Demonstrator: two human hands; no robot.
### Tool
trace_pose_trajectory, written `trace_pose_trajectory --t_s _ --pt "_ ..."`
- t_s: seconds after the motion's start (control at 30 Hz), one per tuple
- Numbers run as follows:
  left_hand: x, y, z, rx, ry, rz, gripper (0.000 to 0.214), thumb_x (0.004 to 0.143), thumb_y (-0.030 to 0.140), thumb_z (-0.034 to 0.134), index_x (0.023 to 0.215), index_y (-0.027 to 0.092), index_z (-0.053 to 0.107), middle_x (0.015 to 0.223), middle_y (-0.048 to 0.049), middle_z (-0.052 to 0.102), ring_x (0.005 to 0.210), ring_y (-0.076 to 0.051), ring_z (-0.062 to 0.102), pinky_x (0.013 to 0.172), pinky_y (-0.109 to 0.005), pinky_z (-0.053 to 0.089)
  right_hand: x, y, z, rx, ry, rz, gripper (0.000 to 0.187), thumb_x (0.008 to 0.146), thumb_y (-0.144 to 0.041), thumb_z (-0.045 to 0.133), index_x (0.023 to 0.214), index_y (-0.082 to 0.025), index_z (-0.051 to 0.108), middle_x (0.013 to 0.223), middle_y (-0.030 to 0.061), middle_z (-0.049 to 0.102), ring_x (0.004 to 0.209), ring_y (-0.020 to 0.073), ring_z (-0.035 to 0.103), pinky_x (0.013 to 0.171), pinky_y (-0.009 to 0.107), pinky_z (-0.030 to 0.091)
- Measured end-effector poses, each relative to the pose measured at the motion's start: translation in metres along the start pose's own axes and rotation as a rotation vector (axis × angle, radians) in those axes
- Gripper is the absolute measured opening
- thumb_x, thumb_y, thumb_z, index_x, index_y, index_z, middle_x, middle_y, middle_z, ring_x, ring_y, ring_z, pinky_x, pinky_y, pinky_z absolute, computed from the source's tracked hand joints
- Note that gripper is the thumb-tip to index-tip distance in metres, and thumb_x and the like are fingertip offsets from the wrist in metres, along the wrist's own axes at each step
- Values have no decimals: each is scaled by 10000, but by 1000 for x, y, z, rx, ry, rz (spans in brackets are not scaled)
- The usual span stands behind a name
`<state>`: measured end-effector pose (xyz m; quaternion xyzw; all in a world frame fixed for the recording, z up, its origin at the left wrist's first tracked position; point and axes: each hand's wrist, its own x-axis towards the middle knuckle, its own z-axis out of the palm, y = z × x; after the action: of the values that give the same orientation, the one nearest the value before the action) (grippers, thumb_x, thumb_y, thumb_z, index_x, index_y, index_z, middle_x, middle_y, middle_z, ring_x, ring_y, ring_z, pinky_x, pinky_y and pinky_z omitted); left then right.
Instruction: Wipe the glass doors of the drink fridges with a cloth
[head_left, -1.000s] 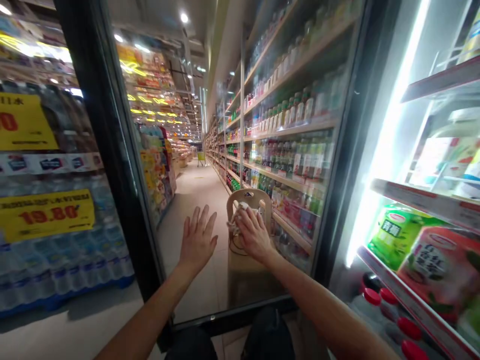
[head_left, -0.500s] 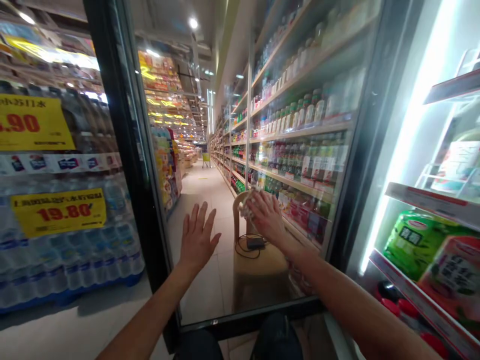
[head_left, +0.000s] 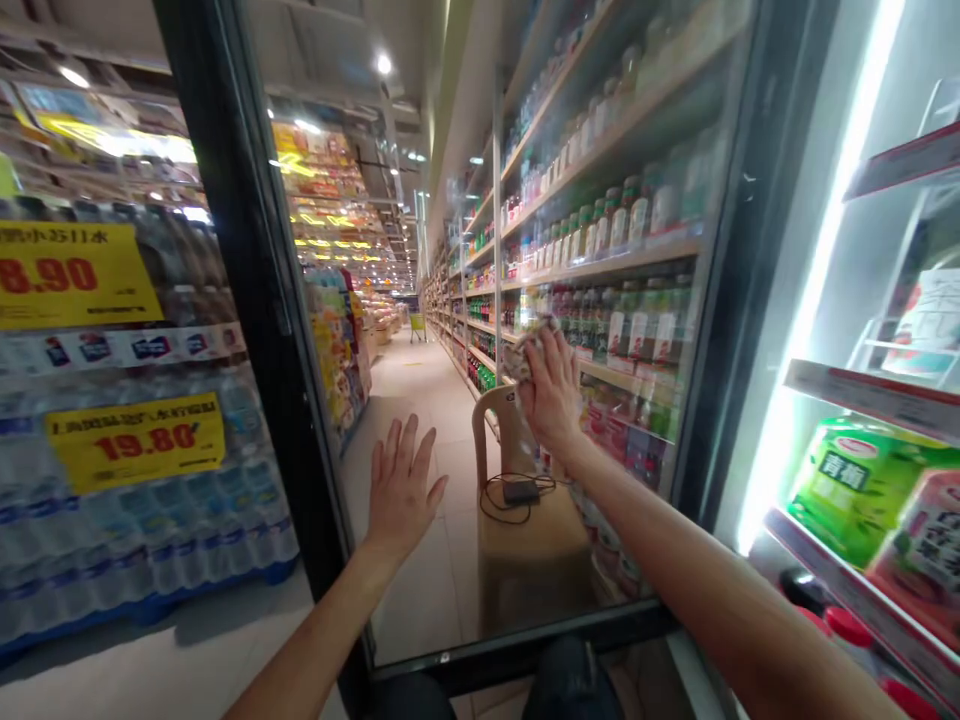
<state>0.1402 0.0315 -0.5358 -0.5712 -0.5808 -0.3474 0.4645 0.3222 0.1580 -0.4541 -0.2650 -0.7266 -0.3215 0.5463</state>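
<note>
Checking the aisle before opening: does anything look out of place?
A plastic chair stands in the aisle behind the glass door, a black device and loose cable on its seat: odd among shelves. Nothing looks spilled. The right hand presses a cloth to the glass.

head-worn, forward, seemingly near door (head_left: 450,300)

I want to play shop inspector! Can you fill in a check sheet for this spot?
Surface: glass door, upright, beside lit fridge shelves.
Job's things: cloth pressed on the glass.
Clutter: chair behind the glass, small device on its seat.
Hands: left hand flat on the glass, open; right hand holds the cloth.
Cables: black cable looped on the seat.
Surroundings: shop aisle, bottle shelves, water packs, yellow price signs, green pack.
</note>
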Motion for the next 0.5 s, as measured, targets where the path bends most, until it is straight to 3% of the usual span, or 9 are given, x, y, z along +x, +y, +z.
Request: trace_pose_trajectory --t_s 0.17,0.23,0.33,0.37,0.4,0.5 --pt "14 15 -12 -118 112 60 633 831 241 502 1398 167 232 1422 -181 339 1372 -291 201 1065 -509 264 -32 -22 5 118 -204 -551 485 855 -179 432 1337 -207 401 1413 55 396 1377 200 187 1114 459 200" --pt "25 22 -18 -200 163 79 638 830 215 491 1402 175 212 1432 -170 321 1365 -283 221 1067 -500 276 -21 -22 6 147 -181 -482 509 849 -192 447 1353 -198 376 1418 69 385 1382 211 169 1112 490 183" --pt "42 30 -26 -293 228 70 615 834 187 474 1395 185 222 1434 -156 312 1358 -271 238 1074 -487 282 18 -17 5 129 -44 -95 565 836 -175 427 1390 -170 315 1449 95 322 1394 241 115 1113 524 144" --pt "47 31 -27 -324 240 75 603 836 176 468 1390 185 231 1426 -155 320 1353 -262 250 1075 -476 289 29 -18 5 130 -21 -33 572 836 -165 411 1397 -166 300 1453 94 314 1396 239 109 1117 517 139" --pt "52 33 -28 -363 245 86 591 840 171 463 1386 183 238 1416 -154 333 1345 -250 269 1073 -461 300 36 -21 5 143 -24 -34 570 841 -158 393 1401 -168 288 1450 90 319 1395 228 115 1122 503 144" --pt "63 37 -25 -517 244 135 540 864 206 436 1374 175 259 1378 -148 379 1311 -219 330 1064 -425 329 29 -35 9 242 -107 -241 546 871 -185 360 1406 -169 253 1420 91 372 1379 168 190 1116 425 224"
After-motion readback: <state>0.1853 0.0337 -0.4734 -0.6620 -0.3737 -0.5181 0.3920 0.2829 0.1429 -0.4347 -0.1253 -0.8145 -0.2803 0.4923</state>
